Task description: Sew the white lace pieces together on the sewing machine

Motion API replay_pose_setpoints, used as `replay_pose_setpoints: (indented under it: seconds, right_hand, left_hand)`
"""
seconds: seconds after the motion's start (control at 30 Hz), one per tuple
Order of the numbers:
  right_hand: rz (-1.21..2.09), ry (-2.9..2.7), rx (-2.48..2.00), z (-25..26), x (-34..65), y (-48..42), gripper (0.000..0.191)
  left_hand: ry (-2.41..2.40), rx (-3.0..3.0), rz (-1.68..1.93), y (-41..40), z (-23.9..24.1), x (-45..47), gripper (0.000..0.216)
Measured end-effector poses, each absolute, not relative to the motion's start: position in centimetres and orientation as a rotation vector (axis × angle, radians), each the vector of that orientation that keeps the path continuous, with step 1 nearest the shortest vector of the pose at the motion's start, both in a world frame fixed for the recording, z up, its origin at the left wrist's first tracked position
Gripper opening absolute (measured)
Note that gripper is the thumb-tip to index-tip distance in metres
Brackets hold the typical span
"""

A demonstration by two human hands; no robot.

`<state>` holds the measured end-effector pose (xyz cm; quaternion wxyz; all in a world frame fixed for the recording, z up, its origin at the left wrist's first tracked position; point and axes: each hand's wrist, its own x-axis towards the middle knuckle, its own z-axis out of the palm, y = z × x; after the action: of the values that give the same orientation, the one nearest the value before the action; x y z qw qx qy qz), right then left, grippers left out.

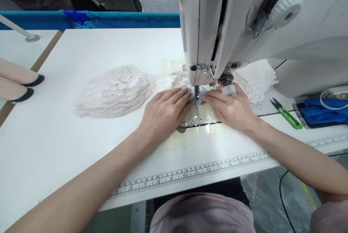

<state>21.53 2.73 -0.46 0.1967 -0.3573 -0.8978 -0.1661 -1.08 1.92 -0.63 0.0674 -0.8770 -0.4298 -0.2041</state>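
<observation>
On your left, the stack of lace pieces (114, 91) lies fanned on the tabletop (35, 146), likely placed there so its layers sit level with the stitching area. A lace strip (161, 78) runs from its right side toward the presser foot (197, 92). Your left hand (167, 107) lies palm down, fingers outstretched and close together, tips on the lace just left of the foot; that grip seems to flatten rather than clutch. Your right hand (235, 107) reaches in from the other side, fingers nearly straight beside the needle plate (200, 99); I cannot tell whether it pinches any fabric. Farther right, more lace (257, 78) is bunched under the arm of the sewing machine (206, 19), and green thread snips (290, 116) sit handy, points away from you.

For moving, a brown strip (49, 49) borders the far left, with a broad white stretch between it and the stack. The machine's head hems in both hands on the far side. The printed ruler (187, 175) follows the near edge; at right, the snips and blue cloth (323, 111) narrow the room beyond your right forearm.
</observation>
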Motion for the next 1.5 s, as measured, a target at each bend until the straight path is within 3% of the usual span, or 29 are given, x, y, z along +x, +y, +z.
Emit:
replay_pose_setpoints:
  seconds: [0.23, 0.4, 0.53, 0.57, 0.7, 0.8, 0.97, 1.1, 1.17, 1.3, 1.5]
  right_hand:
    - [-0.363, -2.477, -0.985, -0.8, 21.8, 2.9, 0.032]
    - [0.091, -2.378, -0.866, -0.6, 21.2, 2.0, 0.035]
    - [0.744, -2.389, -0.808, 1.7, 19.2, 0.2, 0.077]
    - [0.912, -2.362, -0.844, 2.4, 18.5, -0.2, 0.079]
    - [1.424, -2.036, -0.94, 4.2, 16.0, -0.6, 0.025]
    - [1.59, -1.807, -0.965, 4.8, 14.4, -0.3, 0.026]
    - [1.572, -1.852, -0.927, 5.8, 12.2, 0.1, 0.025]
    - [1.556, -1.844, -0.87, 6.3, 9.7, 1.2, 0.022]
    - [1.498, -1.833, -0.85, 6.2, 8.1, 2.3, 0.022]
    - [1.164, -1.857, -0.961, 4.8, 5.0, 5.9, 0.024]
    - [0.939, -1.89, -1.194, 1.5, 3.1, 10.3, 0.021]
  left_hand:
    - [-1.364, -2.578, -0.539, 2.2, -0.8, -2.3, 0.033]
    - [-1.702, -2.846, -0.522, 1.8, 2.7, -3.1, 0.031]
    - [-1.818, -3.407, -0.47, 1.0, 6.3, -4.2, 0.031]
    - [-1.806, -3.481, -0.474, 0.8, 6.9, -4.5, 0.031]
    - [-1.845, -3.562, -0.581, 0.4, 7.9, -5.7, 0.031]
    - [-1.973, -3.547, -0.734, -0.2, 7.7, -7.5, 0.026]
    - [-2.314, -3.421, -0.825, -2.4, 6.2, -12.1, 0.019]
    - [-2.465, -2.988, -1.511, -2.8, 6.0, -15.5, 0.027]
    - [-2.454, -2.762, -1.668, -1.7, 6.5, -16.7, 0.028]
    - [-2.354, -2.443, -1.363, 3.0, 6.8, -17.8, 0.033]
    - [-2.34, -2.339, -0.999, 8.4, 4.0, -18.0, 0.027]
